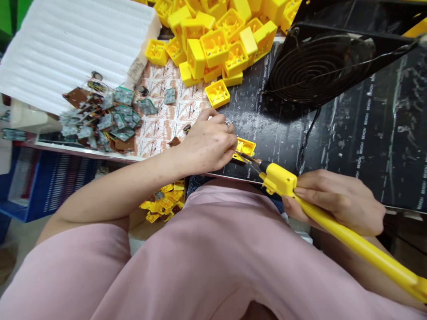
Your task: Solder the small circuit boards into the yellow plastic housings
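At the bench's near edge lies a small open yellow plastic case (pixel 247 146), its left end covered by my left hand (pixel 213 140). The fingers of that hand are closed and bent down at the case; what they pinch is hidden. My right hand (pixel 340 200) is wrapped around a yellow soldering iron (pixel 282 178), which slants down from the case to the lower right. Its dark, thin front end reaches the case beside my left fingertips. Just beyond my left hand sits another open yellow case (pixel 217 94).
Yellow cases (pixel 213 46) are heaped at the back. Small circuit boards with wires (pixel 116 118) pile up at left, by a white foam sheet (pixel 76 40). A black fan (pixel 316 66) stands right, its cable on the bench (pixel 350 142). Below are a blue crate (pixel 50 182) and more yellow parts (pixel 165 204).
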`<action>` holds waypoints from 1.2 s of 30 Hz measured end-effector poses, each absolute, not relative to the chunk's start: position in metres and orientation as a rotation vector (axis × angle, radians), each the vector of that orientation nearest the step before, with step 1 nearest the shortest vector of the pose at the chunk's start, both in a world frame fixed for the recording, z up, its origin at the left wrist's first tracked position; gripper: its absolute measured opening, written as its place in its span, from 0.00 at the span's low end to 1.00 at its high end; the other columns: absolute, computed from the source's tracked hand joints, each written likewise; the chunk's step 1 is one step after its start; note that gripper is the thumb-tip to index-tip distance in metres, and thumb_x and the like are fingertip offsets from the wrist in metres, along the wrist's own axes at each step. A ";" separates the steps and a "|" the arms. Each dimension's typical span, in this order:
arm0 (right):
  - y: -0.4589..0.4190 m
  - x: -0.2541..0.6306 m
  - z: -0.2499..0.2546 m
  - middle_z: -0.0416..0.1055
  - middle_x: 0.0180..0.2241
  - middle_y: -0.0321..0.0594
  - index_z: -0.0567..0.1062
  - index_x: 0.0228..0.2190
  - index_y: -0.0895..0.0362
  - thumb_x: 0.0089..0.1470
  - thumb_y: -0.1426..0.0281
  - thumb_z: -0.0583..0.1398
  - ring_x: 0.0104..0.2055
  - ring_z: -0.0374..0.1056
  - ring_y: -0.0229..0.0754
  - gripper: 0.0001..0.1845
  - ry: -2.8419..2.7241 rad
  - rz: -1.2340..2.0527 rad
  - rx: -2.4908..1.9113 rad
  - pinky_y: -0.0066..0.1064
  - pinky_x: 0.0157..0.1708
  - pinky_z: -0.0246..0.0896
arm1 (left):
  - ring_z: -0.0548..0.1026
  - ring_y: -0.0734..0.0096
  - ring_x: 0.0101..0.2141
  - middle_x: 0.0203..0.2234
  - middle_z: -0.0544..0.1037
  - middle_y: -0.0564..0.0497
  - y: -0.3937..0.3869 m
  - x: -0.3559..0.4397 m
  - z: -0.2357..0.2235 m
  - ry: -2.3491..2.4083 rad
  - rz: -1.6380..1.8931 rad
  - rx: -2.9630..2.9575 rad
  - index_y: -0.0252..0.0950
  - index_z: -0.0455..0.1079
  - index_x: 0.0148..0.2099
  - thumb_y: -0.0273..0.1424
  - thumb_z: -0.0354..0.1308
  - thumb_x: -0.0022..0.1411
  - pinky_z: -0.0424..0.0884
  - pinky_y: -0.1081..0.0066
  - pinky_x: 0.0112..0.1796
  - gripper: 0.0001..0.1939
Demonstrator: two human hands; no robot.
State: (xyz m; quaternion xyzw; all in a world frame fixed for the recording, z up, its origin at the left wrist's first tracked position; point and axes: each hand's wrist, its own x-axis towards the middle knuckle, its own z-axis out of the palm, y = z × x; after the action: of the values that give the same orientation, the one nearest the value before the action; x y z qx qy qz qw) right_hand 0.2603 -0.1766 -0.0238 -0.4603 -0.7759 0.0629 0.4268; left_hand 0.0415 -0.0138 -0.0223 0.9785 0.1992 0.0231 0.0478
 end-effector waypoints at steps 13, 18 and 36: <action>-0.173 0.274 -0.013 0.71 0.23 0.37 0.70 0.28 0.56 0.58 0.72 0.64 0.24 0.70 0.32 0.09 -1.985 0.197 -1.168 0.21 0.21 0.67 | 0.71 0.63 0.36 0.25 0.74 0.51 -0.015 0.046 -0.014 0.520 -0.002 3.114 0.37 0.70 0.26 0.31 0.49 0.64 0.68 0.51 0.48 0.15; -0.182 0.271 -0.025 0.72 0.25 0.35 0.74 0.38 0.56 0.52 0.74 0.68 0.26 0.71 0.36 0.11 -1.729 0.181 -1.206 0.26 0.24 0.71 | 0.71 0.63 0.35 0.24 0.73 0.51 -0.015 0.046 -0.012 0.498 -0.002 3.134 0.36 0.68 0.26 0.30 0.47 0.66 0.68 0.51 0.47 0.17; -0.192 0.269 -0.036 0.79 0.35 0.35 0.77 0.51 0.48 0.49 0.72 0.69 0.28 0.72 0.38 0.25 -1.575 0.018 -1.398 0.29 0.24 0.68 | 0.72 0.60 0.37 0.26 0.76 0.49 -0.015 0.047 -0.011 0.541 -0.024 3.066 0.36 0.74 0.29 0.31 0.46 0.68 0.67 0.51 0.48 0.18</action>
State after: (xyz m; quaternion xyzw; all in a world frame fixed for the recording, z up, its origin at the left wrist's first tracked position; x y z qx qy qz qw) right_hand 0.2693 -0.1919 -0.0359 -0.5767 -0.6498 0.0072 0.4951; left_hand 0.0468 -0.0150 -0.0114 0.9847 0.1738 -0.0078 0.0139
